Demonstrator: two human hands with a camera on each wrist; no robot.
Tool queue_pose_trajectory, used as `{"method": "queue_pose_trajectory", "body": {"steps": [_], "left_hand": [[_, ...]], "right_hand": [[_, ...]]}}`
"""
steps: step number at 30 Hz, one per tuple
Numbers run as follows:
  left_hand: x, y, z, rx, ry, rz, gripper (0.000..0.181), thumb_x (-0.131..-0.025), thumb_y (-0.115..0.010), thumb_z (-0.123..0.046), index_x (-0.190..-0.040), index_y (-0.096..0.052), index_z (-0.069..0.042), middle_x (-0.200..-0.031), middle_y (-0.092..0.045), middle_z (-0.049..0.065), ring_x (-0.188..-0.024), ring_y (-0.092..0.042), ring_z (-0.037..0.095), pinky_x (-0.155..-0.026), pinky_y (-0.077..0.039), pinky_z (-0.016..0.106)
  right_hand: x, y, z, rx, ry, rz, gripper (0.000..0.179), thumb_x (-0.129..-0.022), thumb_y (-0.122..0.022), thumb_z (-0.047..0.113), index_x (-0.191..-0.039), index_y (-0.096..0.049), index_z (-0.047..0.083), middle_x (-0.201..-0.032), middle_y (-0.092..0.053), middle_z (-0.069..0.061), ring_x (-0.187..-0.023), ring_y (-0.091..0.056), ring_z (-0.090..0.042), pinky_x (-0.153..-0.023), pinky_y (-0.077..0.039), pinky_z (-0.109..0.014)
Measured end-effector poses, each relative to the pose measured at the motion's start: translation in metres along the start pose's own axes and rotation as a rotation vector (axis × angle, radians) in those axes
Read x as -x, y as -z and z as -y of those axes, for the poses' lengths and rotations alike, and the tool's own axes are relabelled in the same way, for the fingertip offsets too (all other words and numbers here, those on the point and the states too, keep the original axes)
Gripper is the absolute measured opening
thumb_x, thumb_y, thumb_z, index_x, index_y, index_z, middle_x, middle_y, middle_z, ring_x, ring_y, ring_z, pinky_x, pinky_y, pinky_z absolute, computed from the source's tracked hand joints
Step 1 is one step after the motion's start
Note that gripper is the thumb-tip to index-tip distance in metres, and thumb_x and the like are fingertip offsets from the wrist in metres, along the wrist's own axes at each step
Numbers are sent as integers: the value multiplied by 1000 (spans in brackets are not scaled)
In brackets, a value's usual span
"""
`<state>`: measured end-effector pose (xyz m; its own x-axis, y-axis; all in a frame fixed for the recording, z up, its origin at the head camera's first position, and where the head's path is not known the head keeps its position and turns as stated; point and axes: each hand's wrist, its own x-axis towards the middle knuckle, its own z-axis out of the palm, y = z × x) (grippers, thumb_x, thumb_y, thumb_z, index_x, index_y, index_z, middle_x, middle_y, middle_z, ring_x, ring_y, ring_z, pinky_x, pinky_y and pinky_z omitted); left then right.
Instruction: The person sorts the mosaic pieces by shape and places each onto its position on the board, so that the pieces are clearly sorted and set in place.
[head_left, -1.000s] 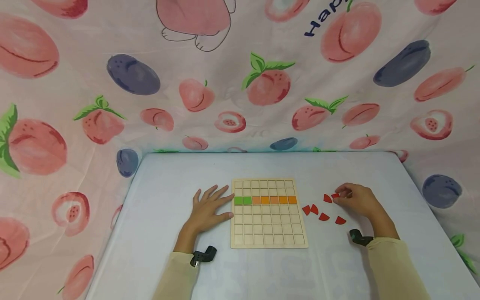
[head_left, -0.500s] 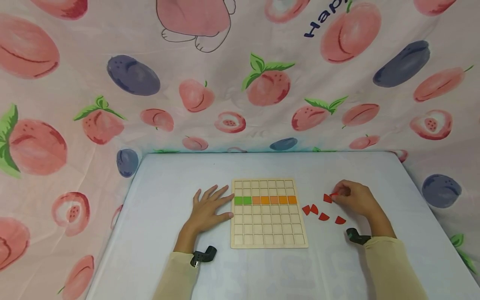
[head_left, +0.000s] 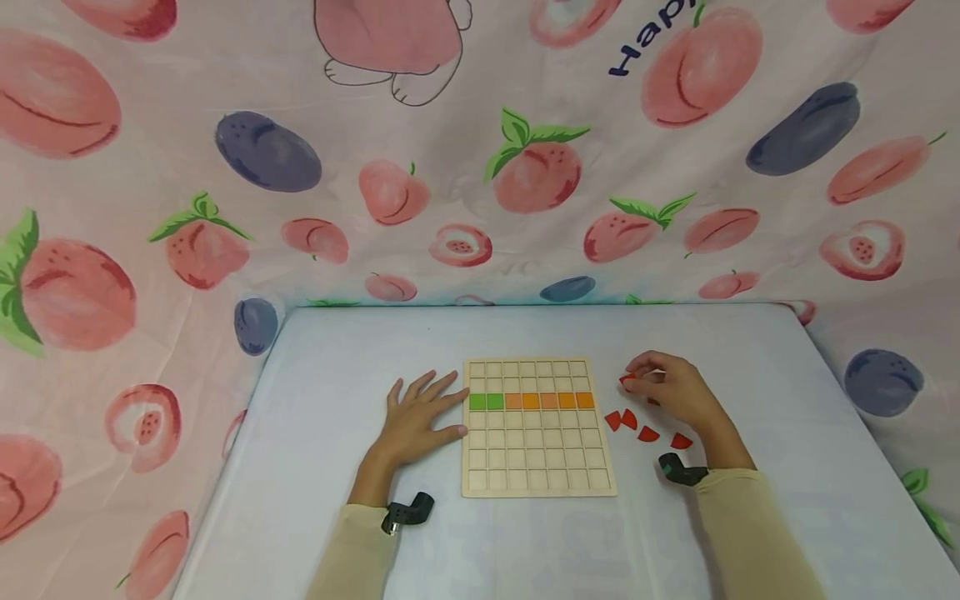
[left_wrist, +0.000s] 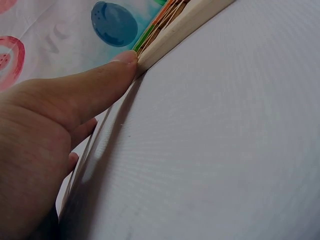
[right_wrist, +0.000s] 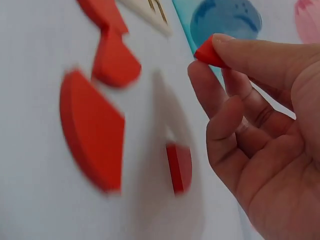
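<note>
Wooden grid (head_left: 537, 459) holds coloured tiles (head_left: 531, 402), splayed left hand (head_left: 416, 423) touching it, right hand (head_left: 671, 386) pinching red wedge (right_wrist: 208, 54).

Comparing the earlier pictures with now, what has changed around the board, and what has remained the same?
The right hand moved left and slightly forward, towards the board, carrying the red piece it pinches; nothing was visibly let go. The left hand at the board's edge, the coloured squares and the four loose red pieces in plain head view stayed put.
</note>
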<state>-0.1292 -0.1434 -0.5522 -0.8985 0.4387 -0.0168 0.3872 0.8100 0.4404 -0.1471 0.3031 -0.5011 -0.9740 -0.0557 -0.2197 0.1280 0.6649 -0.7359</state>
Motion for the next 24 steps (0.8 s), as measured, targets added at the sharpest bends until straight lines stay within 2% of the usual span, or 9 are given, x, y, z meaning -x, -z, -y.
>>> {"method": "queue_pose_trajectory", "body": {"steps": [7,12,17,20,24], "left_hand": [[0,0,0,4,-2,1,66,-93,-59,-66,-152,-47,-40,-168,-29,-11,-159,-16,28,-120,1,69],[0,0,0,-8,0,0,66,-93,-59,-67,-152,-47,-41,-168,-29,-11,-159,-17,27,-120,1,69],[0,0,0,-8,2,-3,66,-92,-59,-66,-152,-47,-41,-168,-29,-12,-159,-17,27,-120,1,69],[-1,0,-1,-4,2,-9,66,-92,-60,-66,-152,-48,-40,-168,-30,-11,-159,-18,28,-120,1,69],[0,0,-1,-11,3,-14,66,-92,-60,-66,-151,-48,-40,-168,-30,-11,-158,-19,28,-120,0,70]], "right_hand": [[-9,-19,17,-77,39,47,36,-91,-78,35,-117,-69,13,-106,-75,-4,-97,-71,-20,-86,-56,-27],[-13,-33,32,-205,52,117,32,-91,-78,35,-112,-69,12,-103,-76,-8,-94,-71,-25,-80,-59,-29],[-15,-49,47,-337,101,202,33,-96,-73,25,-118,-67,2,-101,-76,-19,-94,-74,-30,-79,-61,-28],[-17,-58,55,-348,122,220,32,-96,-73,21,-121,-68,1,-104,-75,-18,-94,-74,-29,-80,-59,-26],[-20,-73,64,-305,161,218,32,-94,-75,18,-122,-68,5,-109,-72,-12,-94,-73,-22,-82,-57,-23]]}}
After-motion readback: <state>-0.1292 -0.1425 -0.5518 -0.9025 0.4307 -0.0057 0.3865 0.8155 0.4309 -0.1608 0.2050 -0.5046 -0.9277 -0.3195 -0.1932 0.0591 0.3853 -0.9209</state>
